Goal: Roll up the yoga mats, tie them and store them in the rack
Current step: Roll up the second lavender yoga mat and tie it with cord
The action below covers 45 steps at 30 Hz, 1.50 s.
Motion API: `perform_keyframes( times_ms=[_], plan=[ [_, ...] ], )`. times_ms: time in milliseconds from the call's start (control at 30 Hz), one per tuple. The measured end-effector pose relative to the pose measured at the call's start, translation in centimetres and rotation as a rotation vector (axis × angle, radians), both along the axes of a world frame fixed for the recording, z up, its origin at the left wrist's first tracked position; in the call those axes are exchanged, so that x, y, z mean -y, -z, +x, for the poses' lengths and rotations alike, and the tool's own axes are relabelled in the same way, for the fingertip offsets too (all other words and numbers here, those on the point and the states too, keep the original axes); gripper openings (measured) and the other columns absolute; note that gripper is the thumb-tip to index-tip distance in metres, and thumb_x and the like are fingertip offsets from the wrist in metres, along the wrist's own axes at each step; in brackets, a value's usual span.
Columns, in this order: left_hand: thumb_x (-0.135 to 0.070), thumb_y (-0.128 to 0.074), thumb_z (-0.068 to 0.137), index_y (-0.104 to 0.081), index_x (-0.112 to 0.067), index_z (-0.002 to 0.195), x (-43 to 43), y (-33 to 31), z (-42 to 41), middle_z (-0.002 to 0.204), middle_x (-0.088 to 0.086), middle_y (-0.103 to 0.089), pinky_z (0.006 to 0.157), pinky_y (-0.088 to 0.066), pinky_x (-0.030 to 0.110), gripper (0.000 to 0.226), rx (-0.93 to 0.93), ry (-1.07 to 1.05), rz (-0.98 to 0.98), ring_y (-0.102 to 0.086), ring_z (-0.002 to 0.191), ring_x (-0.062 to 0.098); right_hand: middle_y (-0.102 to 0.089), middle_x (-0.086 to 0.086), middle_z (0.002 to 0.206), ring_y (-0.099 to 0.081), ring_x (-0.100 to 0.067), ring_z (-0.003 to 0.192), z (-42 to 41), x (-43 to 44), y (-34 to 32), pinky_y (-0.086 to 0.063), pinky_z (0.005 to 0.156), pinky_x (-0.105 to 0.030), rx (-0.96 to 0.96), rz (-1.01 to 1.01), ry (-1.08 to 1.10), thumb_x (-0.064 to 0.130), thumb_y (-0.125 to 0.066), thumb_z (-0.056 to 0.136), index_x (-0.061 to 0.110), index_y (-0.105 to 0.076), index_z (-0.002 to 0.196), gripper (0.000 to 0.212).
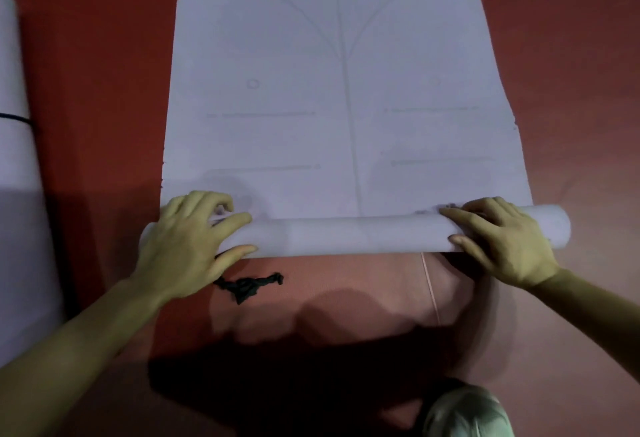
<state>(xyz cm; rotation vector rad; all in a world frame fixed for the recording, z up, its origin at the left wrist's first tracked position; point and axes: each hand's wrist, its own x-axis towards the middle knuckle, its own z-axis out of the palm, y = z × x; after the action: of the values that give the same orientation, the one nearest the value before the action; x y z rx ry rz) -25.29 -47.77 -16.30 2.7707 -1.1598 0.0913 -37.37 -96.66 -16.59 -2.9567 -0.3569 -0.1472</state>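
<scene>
Foam, seemingly: the lavender yoga mat (346, 90) lies along the floor (104, 55) through mid-frame, its near end rolled. Left hand (194, 239) and right hand (502, 242) each have their grip curled over the roll near its ends. Likely light, soft, springy: press evenly at both ends.

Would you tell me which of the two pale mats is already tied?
The rolled mat at the left edge, bound by a black cord; the middle mat is only partly rolled, with no cord around it.
</scene>
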Motion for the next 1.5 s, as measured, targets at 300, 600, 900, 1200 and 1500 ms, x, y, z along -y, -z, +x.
perform_keyframes(
  times_ms=[300,600,900,1200,1500],
  plan=[
    [-0.051,-0.054,0.101,-0.072,-0.008,0.122,0.8,1.2,-1.8,0.111,0.009,-0.075,0.092,-0.051,0.049,0.051,0.093,-0.192,-0.153,-0.072,0.096,0.034,-0.069,-0.008,0.112,-0.063,-0.037,0.102,-1.0,-1.1,0.6,-0.042,0.104,-0.054,0.119,0.012,0.254,0.054,-0.053,0.1,0.015,-0.072,0.12,0.047],
    [-0.066,-0.053,0.092,-0.061,-0.017,0.14,-0.5,1.4,-0.7,0.119,0.004,-0.071,0.091,-0.048,0.044,0.069,0.091,-0.086,-0.003,-0.068,0.102,0.029,-0.064,-0.011,0.116,-0.061,-0.039,0.104,-0.6,-0.3,0.0,-0.042,0.094,-0.053,0.017,-0.127,0.118,0.077,-0.046,0.093,0.014,-0.065,0.132,0.076],
    [-0.065,-0.052,0.091,-0.065,-0.022,0.137,-1.2,-0.1,-2.5,0.106,0.001,-0.073,0.083,-0.046,0.037,0.064,0.061,-0.087,-0.022,-0.068,0.09,0.026,-0.064,-0.013,0.117,-0.061,-0.041,0.101,-3.7,-1.4,-0.7,-0.044,0.088,-0.053,0.024,-0.101,0.14,0.07,-0.049,0.093,0.013,-0.068,0.131,0.071],
    [-0.075,-0.049,0.089,-0.054,-0.027,0.148,-1.4,0.3,-0.7,0.125,0.004,-0.06,0.084,-0.049,0.047,0.076,-0.014,-0.104,0.043,-0.058,0.113,0.03,-0.054,-0.021,0.11,-0.055,-0.039,0.097,-0.4,0.0,-0.6,-0.047,0.082,-0.053,0.022,-0.037,0.048,0.075,-0.041,0.095,0.013,-0.057,0.131,0.073],
    [-0.073,-0.036,0.094,-0.058,-0.023,0.143,-0.2,-0.2,2.1,0.1,0.005,-0.056,0.083,-0.038,0.046,0.073,0.023,-0.064,0.075,-0.054,0.087,0.029,-0.058,-0.021,0.126,-0.055,-0.047,0.113,-0.8,-2.8,1.2,-0.034,0.11,-0.062,0.196,-0.059,0.258,0.042,-0.054,0.103,0.02,-0.064,0.134,0.039]
  ],
)
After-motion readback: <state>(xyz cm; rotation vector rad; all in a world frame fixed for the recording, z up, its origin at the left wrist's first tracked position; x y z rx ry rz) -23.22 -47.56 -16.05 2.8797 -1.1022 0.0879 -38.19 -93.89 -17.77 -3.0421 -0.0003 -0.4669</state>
